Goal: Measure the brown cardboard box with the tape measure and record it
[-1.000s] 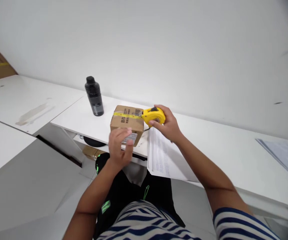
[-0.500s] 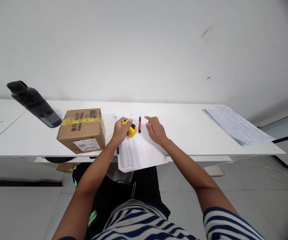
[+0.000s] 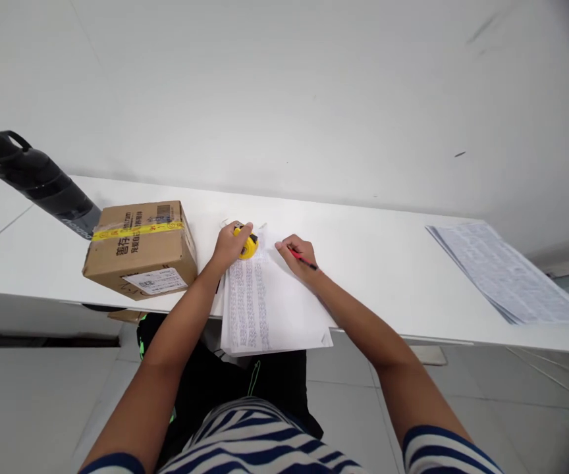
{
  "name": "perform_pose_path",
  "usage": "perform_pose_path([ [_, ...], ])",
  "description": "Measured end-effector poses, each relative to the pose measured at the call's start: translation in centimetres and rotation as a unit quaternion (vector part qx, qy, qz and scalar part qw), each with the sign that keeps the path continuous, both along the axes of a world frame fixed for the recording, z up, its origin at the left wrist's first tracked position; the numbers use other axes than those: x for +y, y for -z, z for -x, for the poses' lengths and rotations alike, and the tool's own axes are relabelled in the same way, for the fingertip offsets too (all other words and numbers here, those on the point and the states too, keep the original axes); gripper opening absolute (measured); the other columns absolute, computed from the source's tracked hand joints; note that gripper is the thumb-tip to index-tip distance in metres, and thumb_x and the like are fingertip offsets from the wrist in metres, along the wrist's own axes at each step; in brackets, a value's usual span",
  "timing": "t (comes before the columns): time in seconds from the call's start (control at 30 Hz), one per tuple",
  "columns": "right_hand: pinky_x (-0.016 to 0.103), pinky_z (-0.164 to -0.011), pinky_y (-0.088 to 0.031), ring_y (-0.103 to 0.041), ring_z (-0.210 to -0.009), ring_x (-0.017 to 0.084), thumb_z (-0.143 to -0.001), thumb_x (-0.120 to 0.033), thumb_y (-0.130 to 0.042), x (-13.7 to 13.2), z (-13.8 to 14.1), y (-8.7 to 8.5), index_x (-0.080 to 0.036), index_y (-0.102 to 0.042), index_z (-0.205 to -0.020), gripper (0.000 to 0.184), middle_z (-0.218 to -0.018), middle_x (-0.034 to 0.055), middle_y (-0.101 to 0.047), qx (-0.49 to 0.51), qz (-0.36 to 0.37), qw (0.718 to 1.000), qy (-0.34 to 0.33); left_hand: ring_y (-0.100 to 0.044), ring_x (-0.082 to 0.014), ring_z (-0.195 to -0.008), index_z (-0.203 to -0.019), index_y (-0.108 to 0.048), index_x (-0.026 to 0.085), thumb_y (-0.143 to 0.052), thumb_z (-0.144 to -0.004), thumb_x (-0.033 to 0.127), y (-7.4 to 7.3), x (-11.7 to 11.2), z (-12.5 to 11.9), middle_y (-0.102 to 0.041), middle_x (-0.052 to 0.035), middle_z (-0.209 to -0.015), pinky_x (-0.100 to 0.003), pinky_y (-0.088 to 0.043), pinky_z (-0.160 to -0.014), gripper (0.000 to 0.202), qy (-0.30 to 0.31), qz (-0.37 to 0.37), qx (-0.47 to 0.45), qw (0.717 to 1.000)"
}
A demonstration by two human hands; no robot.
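My left hand point(image 3: 230, 245) is closed around a yellow and black tape measure point(image 3: 249, 247), which rests near the top of a stack of written paper sheets point(image 3: 284, 309). Columns of small handwriting fill the left part of the top sheet; its right part is blank. In my right hand point(image 3: 298, 255) is a red and black pen point(image 3: 304, 259), its back end sticking out toward my wrist. The fingers hide the pen's tip. That hand lies over the upper right of the sheets, whose lower edge hangs past the table's front.
A taped cardboard box point(image 3: 139, 247) with a label stands left of my left arm. Behind it a dark bottle point(image 3: 42, 181) stands on the white table point(image 3: 373, 276). More written sheets point(image 3: 506, 270) lie at the right end. A wall rises along the back.
My right hand has picked up the pen, which lay on the paper between my hands. The view has shifted and tilted. My left hand still holds the tape measure.
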State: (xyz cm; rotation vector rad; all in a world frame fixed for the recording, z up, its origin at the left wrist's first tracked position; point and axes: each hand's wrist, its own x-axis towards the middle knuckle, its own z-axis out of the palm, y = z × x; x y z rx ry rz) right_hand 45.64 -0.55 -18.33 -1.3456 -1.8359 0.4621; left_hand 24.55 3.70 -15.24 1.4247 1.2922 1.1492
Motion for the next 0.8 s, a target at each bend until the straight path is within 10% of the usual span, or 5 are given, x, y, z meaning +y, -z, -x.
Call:
perform_pose_path([
  [0.13, 0.029, -0.055, -0.037, -0.044, -0.052, 0.015, -0.096, -0.071, -0.033, -0.8, 2.0, 0.0, -0.023, -0.062, -0.085, 0.057, -0.054, -0.0037, -0.047, 0.206, 0.147, 0.96, -0.118, -0.046, -0.0112, -0.053, -0.066, -0.051, 0.02, -0.064, -0.079, 0.057, -0.6, 0.3, 0.5, -0.051, 0.0027, -0.058, -0.026, -0.036, -0.053, 0.041, 0.039, 0.091, 0.023, 0.995],
  [0.47, 0.03, -0.059, -0.041, -0.058, -0.063, 0.017, -0.087, -0.056, -0.058, -1.1, 2.5, -0.8, -0.024, -0.036, -0.052, 0.053, -0.055, -0.001, -0.052, 0.138, 0.164, 0.975, -0.059, -0.045, -0.0113, -0.055, -0.063, -0.046, 0.021, -0.062, -0.082, 0.059, 0.6, 0.1, -0.2, -0.048, 0.0026, -0.058, -0.026, -0.036, -0.054, 0.045, -0.016, 0.044, 0.036, 0.998],
  [0.8, 0.031, -0.065, -0.045, -0.059, -0.065, 0.017, -0.088, -0.048, -0.058, -1.0, 2.3, -0.6, -0.021, -0.058, -0.058, 0.04, -0.065, 0.002, -0.066, 0.133, 0.17, 0.974, -0.066, -0.043, -0.0115, -0.054, -0.061, -0.044, 0.021, -0.063, -0.084, 0.056, 0.7, -0.1, -0.4, -0.045, 0.0025, -0.057, -0.027, -0.034, -0.055, 0.046, -0.024, 0.012, 0.038, 0.999],
])
